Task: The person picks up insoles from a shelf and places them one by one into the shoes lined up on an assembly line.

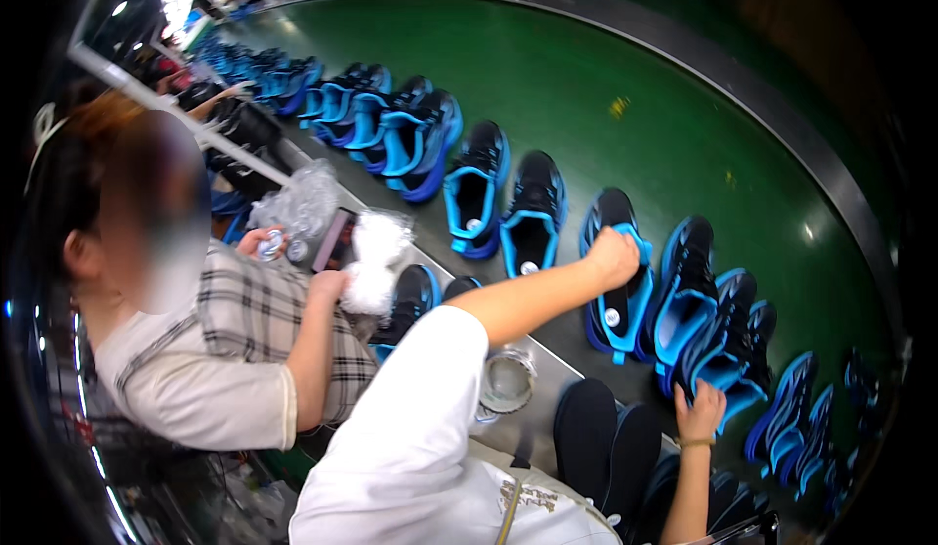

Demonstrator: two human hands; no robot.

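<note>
My left hand [614,258] is closed over the tongue and collar of a black and blue sports shoe [610,211]; its fingertips are hidden, so what they pinch does not show. A round white sticker [613,317] lies on the insole inside that shoe. Lower right, my right hand [702,413] bends its fingers over the light-blue collar of another sports shoe [735,328], gripping its edge. Between the two hands stands one more black and blue shoe [684,261], its opening toward me.
A green conveyor belt [547,76] carries rows of matching shoes [405,139]. Dark insoles [584,433] and a round clear container [508,381] are on the metal ledge before me. To my left, a co-worker in a plaid apron [259,291] handles a white bundle [371,276].
</note>
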